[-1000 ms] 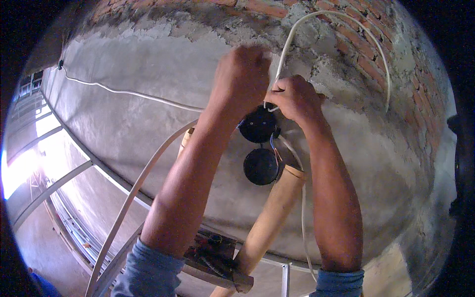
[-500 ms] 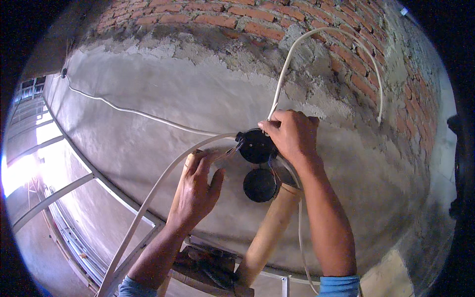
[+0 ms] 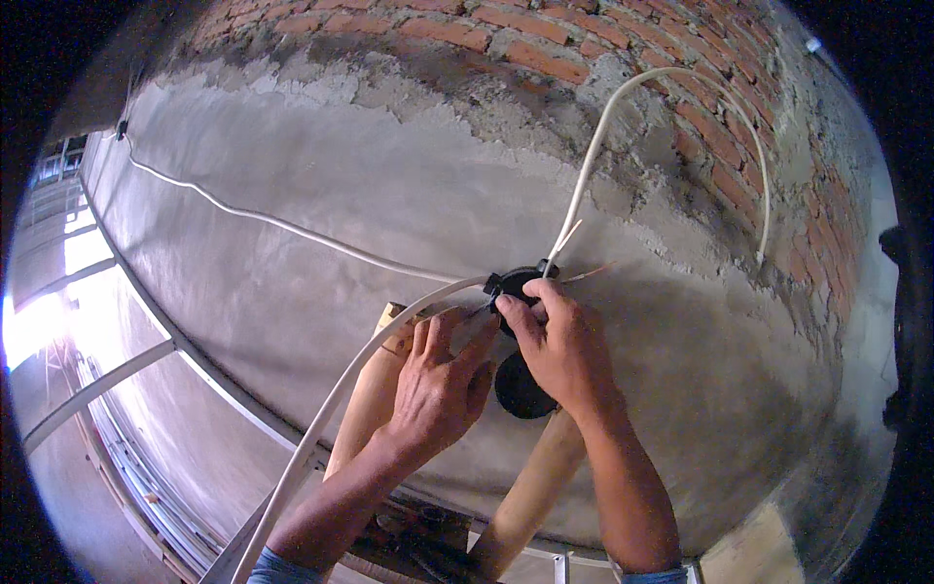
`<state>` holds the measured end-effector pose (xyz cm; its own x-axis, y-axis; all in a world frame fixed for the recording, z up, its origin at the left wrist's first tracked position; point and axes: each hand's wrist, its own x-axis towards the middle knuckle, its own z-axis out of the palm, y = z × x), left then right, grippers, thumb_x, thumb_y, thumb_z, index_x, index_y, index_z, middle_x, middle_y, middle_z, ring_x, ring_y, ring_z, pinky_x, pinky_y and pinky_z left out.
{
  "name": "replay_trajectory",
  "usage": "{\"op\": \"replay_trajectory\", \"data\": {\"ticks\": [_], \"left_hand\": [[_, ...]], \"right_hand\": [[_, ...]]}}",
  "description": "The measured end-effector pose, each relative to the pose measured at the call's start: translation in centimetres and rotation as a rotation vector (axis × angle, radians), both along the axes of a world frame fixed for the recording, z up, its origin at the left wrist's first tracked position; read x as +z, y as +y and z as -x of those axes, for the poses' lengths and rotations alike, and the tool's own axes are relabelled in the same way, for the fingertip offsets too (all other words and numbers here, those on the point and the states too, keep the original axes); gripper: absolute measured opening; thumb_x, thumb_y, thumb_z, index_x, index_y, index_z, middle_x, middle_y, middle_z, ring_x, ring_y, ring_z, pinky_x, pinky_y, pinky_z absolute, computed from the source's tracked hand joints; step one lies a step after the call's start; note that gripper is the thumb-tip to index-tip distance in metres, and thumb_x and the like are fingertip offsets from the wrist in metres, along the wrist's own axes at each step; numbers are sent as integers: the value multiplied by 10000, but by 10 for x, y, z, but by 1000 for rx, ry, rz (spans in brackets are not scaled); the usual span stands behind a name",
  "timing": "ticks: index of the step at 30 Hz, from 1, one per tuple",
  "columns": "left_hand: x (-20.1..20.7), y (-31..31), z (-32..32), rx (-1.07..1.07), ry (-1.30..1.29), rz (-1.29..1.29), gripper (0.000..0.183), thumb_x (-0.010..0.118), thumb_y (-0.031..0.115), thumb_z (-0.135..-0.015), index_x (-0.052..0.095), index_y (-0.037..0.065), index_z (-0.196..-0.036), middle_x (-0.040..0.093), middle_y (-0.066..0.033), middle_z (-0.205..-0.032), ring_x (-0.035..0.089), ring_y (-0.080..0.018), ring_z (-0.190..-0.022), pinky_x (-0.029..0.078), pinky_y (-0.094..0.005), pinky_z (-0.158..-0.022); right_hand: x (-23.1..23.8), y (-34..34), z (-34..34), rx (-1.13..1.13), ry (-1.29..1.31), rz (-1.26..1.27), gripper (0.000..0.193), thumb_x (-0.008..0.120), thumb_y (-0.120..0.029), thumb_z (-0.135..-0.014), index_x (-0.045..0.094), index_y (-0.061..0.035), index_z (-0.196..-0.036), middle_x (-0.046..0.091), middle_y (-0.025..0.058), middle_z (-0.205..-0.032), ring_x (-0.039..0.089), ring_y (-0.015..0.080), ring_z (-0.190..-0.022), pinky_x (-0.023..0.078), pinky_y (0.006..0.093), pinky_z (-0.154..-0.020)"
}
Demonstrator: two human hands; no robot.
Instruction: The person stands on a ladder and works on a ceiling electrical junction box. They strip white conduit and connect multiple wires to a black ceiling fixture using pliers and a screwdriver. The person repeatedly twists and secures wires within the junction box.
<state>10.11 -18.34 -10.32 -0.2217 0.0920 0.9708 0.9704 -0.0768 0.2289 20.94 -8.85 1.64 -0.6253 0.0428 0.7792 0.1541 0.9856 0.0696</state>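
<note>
A round black junction box (image 3: 519, 279) is set against the grey plastered wall, partly hidden behind my fingers. Its round black lid (image 3: 520, 391) hangs just below. My right hand (image 3: 572, 355) has its thumb and forefinger bent at the front of the box; what lies between them is hidden. At the box's left side, my left hand (image 3: 436, 389) has its fingers drawn together near thin wires, and their exact hold is unclear. A white cable (image 3: 595, 146) rises from the box's top in an arch. Thin wire ends (image 3: 591, 273) stick out at the upper right.
Another white cable (image 3: 292, 226) runs left along the wall, and a thick one (image 3: 331, 399) loops down past my left arm. Two wooden poles (image 3: 530, 487) stand below my hands. Dark items rest on a wooden step (image 3: 418, 530). Bare brick (image 3: 438, 32) shows above.
My right hand has come down from the cable at the box's top to the box's front. My left hand has moved right, closer to the box. Wire ends now show at the upper right.
</note>
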Motion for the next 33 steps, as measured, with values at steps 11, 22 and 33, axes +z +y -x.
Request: {"op": "replay_trajectory", "data": {"ticks": [11,22,33], "left_hand": [[-7,-51,18,-256,-587,-274,242,707,224,-961,700,2,-1056,708,-165,-881,714,-238,-772,554,-354,-663],[32,-39,81,-620,-904,-183,450,531,407,-1058,693,-13,-1050,723,-74,-799,687,-132,-745,527,-300,-645],[16,-20,71,-470,-768,-330,392,519,360,-1073,721,26,-1097,723,-31,-779,630,-96,-709,456,-273,-603]], "right_hand": [[-8,3,18,242,-150,574,393,669,-136,-940,571,43,-1275,688,101,-832,713,163,-666,532,282,-514],[6,9,-1,350,-118,994,316,648,-137,-972,621,-17,-1263,676,82,-860,639,145,-640,496,279,-494],[-33,4,6,645,155,1469,247,677,-175,-985,646,-105,-1219,713,57,-938,687,185,-763,504,299,-546]]}}
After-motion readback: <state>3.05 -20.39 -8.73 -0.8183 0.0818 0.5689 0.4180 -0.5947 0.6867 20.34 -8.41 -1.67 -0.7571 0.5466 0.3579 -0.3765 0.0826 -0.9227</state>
